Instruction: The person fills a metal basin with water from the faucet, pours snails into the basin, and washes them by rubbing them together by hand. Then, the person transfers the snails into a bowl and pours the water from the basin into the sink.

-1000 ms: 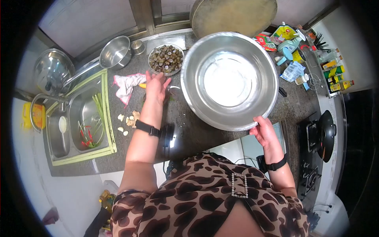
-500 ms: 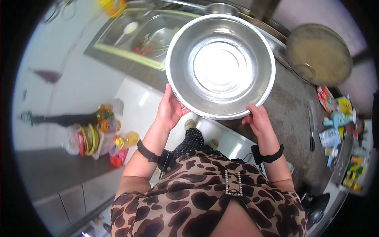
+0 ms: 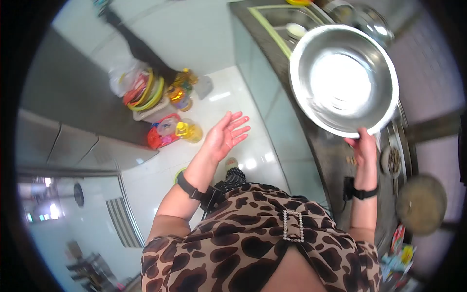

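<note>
A large, shiny metal basin (image 3: 311, 104) tilts its hollow inside toward me above the counter, at the upper right. My right hand (image 3: 364, 148) grips its near rim, thumb over the edge and fingers underneath. Nothing is in my left hand (image 3: 226, 137), which is held out over the floor with its fingers spread, well apart from the basin. The basin covers most of the sink behind it; a pale ladle or spoon (image 3: 296, 30) shows in the sink's visible part.
The dark counter (image 3: 323, 151) runs along my right, with a small bowl (image 3: 390, 162), a large round pan or lid (image 3: 422, 204) and packets (image 3: 399, 260). Oil bottles (image 3: 181, 97), a yellow-capped jug (image 3: 188, 131) and stacked basins (image 3: 148, 92) stand on the floor at left.
My left hand has let go of the basin and opened. The view has turned left, and my right hand has carried the basin to the right.
</note>
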